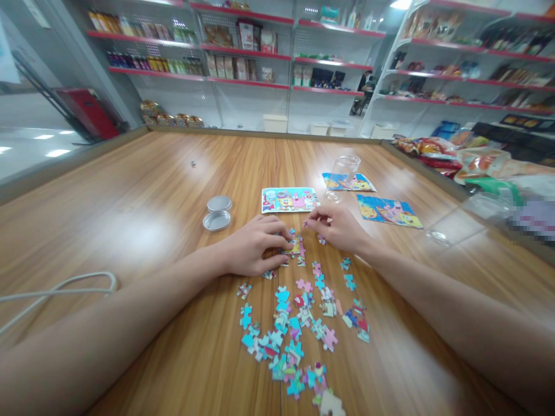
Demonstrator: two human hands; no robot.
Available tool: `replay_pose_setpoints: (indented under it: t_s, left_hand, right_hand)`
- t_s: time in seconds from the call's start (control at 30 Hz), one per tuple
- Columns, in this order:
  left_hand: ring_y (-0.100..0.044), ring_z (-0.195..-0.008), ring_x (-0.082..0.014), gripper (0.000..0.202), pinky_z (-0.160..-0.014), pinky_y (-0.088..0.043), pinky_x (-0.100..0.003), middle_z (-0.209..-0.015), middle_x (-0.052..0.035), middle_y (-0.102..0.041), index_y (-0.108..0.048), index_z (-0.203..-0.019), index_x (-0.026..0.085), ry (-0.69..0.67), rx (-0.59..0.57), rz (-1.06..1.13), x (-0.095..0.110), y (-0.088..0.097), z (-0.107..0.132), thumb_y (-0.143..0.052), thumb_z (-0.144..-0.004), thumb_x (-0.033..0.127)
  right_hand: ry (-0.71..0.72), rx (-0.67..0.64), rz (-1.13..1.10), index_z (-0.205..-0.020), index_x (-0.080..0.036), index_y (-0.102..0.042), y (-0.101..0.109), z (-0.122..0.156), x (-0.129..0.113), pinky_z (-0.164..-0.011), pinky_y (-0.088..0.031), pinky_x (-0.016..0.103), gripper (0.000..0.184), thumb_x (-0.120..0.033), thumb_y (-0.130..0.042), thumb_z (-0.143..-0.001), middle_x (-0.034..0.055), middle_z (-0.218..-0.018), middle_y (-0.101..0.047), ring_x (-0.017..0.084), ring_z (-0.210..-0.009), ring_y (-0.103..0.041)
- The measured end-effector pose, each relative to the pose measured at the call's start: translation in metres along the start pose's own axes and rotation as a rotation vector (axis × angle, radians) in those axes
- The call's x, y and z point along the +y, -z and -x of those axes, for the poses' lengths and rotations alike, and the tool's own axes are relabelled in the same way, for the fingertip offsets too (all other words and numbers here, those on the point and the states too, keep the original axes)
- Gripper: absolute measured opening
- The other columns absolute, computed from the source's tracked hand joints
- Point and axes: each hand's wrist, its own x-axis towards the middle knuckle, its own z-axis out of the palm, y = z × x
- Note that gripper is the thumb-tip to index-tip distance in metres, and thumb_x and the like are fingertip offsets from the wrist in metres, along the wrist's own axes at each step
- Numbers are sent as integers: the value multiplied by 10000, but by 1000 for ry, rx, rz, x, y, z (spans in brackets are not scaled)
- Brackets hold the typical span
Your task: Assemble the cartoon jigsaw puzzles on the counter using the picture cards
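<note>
- Left hand [255, 247]: palm down, fingers slightly parted, tips resting on a partly joined puzzle patch [295, 247]; probably to stop the patch sliding.
- Right hand [342, 229]: fingers pinching a small pinkish piece [306, 223] just above the surface [143, 173], on the patch's far-right side. Fingertip grip suits so small a thing and likely leaves its edges free.
- Patch lies between the hands, about midway between the surface's left and right edges.
- Loose pieces [281, 338] scattered from the patch toward the near edge; presumably there for easy reach and sorting by eye.
- Picture card [289, 200] flat just beyond the patch, toward the far edge; placed, I judge, for comparing at a glance.
- Two blue picture cards [388, 210] and a clear jar [346, 170] toward the right edge; two metal lids [217, 221] on the left-edge side, seemingly out of the way.
</note>
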Motion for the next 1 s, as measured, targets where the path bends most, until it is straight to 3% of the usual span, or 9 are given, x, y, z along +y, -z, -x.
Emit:
replay_pose_setpoints:
  t_s: [0.23, 0.47, 0.67, 0.8, 0.93, 1.0]
  left_hand:
    - [-598, -1065, -242, 217, -994, -428, -427, -1149, -81, -687, -708, -1101, 219, 5, -12, -10, 0, 1, 0, -621, -924, 310]
    - [-595, -1055, -240, 208, -993, -426, -427, -1134, -79, -681, -701, -1088, 217, -9, -15, -9, 1, 2, 1, -616, -927, 316]
    - [-592, -1010, -237, 196, -959, -431, -412, -1071, -79, -683, -707, -1051, 214, 5, -17, -30, 1, 3, 1, -620, -922, 333]
    - [-581, -1015, -239, 190, -967, -420, -415, -1075, -80, -675, -699, -1040, 211, 3, -23, -38, 1, 3, 1, -606, -930, 335]
    - [-579, -1016, -238, 185, -968, -415, -416, -1077, -80, -670, -695, -1026, 203, -4, -26, -40, 0, 2, 2, -602, -932, 333]
    - [-580, -1014, -238, 185, -961, -415, -414, -1073, -80, -670, -691, -1026, 202, -6, -22, -44, 0, 3, 2, -601, -931, 334]
  right_hand:
    - [-14, -160, 65, -844, -142, -771, -2, 3, -3, -631, -426, 263, 190, -221, -601, -869, 51, -770, -743, 131, -658, -595]
    - [-15, -143, 122, -850, -161, -811, 18, -8, 5, -570, -365, 265, 164, -275, -699, -812, 26, -665, -723, 117, -591, -532]
    - [-59, -289, 68, -891, -161, -803, 13, -7, 1, -642, -436, 262, 185, -288, -674, -850, 53, -773, -763, 129, -658, -621]
    - [-24, -238, 262, -896, -167, -793, 23, -7, -1, -666, -422, 275, 214, -337, -667, -860, 48, -785, -751, 144, -694, -613]
    - [-60, -365, 431, -972, -160, -749, 35, -4, -4, -687, -429, 280, 332, -354, -811, -710, 54, -883, -740, 183, -789, -635]
    - [-89, -407, 463, -937, -161, -723, 36, -3, -5, -666, -423, 275, 307, -328, -817, -697, 45, -872, -725, 183, -780, -633]
